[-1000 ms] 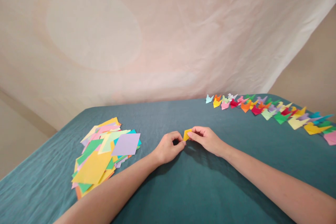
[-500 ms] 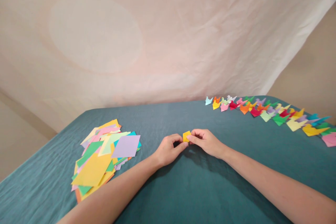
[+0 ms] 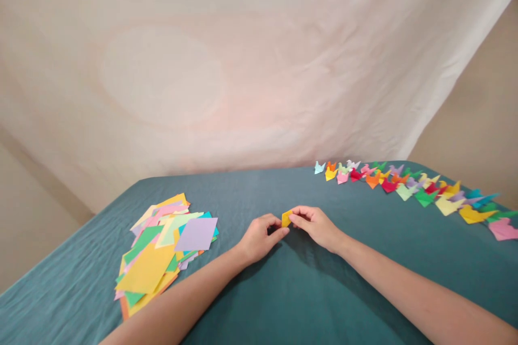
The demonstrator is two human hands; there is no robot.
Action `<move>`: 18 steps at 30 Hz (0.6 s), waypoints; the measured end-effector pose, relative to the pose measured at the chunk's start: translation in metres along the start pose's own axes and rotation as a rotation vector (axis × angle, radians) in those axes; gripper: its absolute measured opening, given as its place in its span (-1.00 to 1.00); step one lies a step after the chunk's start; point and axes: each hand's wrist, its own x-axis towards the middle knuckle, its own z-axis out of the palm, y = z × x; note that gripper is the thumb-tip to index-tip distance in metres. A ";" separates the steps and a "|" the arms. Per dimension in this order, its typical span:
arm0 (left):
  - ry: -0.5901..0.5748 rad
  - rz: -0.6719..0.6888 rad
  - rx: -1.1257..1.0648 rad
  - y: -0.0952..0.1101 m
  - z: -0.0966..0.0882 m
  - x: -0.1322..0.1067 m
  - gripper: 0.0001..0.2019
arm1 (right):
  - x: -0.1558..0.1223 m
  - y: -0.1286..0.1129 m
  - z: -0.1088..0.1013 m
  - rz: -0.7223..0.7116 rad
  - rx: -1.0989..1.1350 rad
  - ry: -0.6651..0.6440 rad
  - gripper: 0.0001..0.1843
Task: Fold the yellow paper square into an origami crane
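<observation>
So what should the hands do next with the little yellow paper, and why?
Probably press the next fold flat: left hand and right hand both pinch the small yellow paper, folded only partway, unlike the finished birds at the right.

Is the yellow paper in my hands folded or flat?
Folded: the yellow paper, pinched by left hand and right hand, is far smaller than the flat sheets.

A yellow-orange folded paper (image 3: 286, 218) sits on plain teal cloth (image 3: 307, 291); the paper squares (image 3: 165, 242) and folded cranes (image 3: 408, 186) are multicoloured.
</observation>
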 end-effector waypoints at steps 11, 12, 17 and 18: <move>0.038 -0.055 -0.278 0.019 0.016 0.019 -0.75 | -0.020 -0.006 -0.025 -0.014 -0.066 0.001 -0.72; 0.031 -0.068 -0.297 0.018 0.020 0.020 -0.75 | -0.023 -0.005 -0.026 -0.013 -0.059 0.014 -0.72; 0.057 -0.090 -0.389 0.011 0.036 0.024 -0.77 | -0.028 0.002 -0.028 0.015 0.001 0.111 -0.69; 0.068 -0.085 -0.407 0.010 0.036 0.024 -0.77 | -0.028 0.003 -0.028 0.011 0.012 0.117 -0.69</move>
